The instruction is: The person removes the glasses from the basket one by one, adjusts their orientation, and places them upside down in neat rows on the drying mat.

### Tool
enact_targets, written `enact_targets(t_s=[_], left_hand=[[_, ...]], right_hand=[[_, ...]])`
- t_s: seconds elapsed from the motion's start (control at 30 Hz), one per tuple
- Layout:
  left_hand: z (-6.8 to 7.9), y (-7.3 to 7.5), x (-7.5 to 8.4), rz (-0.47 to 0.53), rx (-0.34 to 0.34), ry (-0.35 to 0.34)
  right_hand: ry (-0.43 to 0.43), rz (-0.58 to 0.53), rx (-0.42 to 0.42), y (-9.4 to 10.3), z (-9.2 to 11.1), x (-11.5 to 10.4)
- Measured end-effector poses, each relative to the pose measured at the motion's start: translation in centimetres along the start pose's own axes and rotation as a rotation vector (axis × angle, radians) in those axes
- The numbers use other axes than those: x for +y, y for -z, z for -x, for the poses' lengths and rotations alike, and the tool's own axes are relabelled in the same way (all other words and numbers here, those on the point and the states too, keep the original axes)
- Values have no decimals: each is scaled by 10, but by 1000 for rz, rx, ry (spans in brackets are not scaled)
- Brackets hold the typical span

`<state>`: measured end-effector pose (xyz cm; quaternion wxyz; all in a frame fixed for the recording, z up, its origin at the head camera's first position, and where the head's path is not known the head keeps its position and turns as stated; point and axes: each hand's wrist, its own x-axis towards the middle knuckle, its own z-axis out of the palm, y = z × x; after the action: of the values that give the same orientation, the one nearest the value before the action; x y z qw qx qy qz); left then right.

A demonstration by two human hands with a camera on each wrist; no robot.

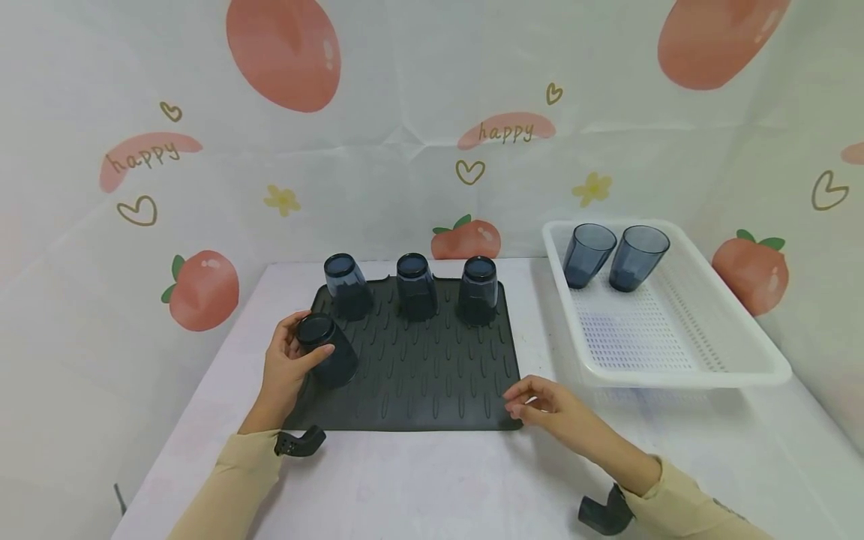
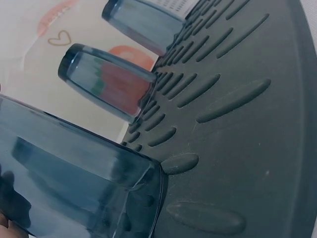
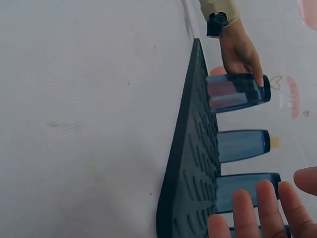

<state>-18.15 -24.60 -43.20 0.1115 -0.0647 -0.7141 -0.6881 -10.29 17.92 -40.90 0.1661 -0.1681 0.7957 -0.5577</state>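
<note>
My left hand [image 1: 282, 371] grips a dark blue drinking glass [image 1: 335, 358], thumb on one side and fingers round the other. The glass is upside down, its rim at the left part of a black drying mat [image 1: 418, 390]. In the left wrist view this glass [image 2: 79, 168] fills the lower left, its rim right at the ridged mat. Three matching glasses stand upside down along the back of the mat: left [image 1: 349, 289], middle [image 1: 417, 291], right [image 1: 478, 294]. Over the mat's front right corner hovers my right hand [image 1: 560, 414], holding nothing, fingers loosely bent.
A white plastic basket [image 1: 682, 379] sits at the right of the white table [image 1: 405, 480]. Two more blue glasses lean inside it, a left one [image 1: 589, 255] and a right one [image 1: 639, 259]. A printed curtain [image 1: 378, 187] hangs behind the table.
</note>
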Motion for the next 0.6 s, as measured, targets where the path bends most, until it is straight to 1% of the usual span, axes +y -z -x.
enact_targets(t_s=[0.2,0.4,0.6], left_hand=[[1,0,1,2,4,4],[1,0,0,0,12,13],[2,-1,2,1,-2,1]], right_hand=[[48,-35,9,4,1,-4],[93,-3,81,13,2,-13],[137,-2,132,22,3,-26]])
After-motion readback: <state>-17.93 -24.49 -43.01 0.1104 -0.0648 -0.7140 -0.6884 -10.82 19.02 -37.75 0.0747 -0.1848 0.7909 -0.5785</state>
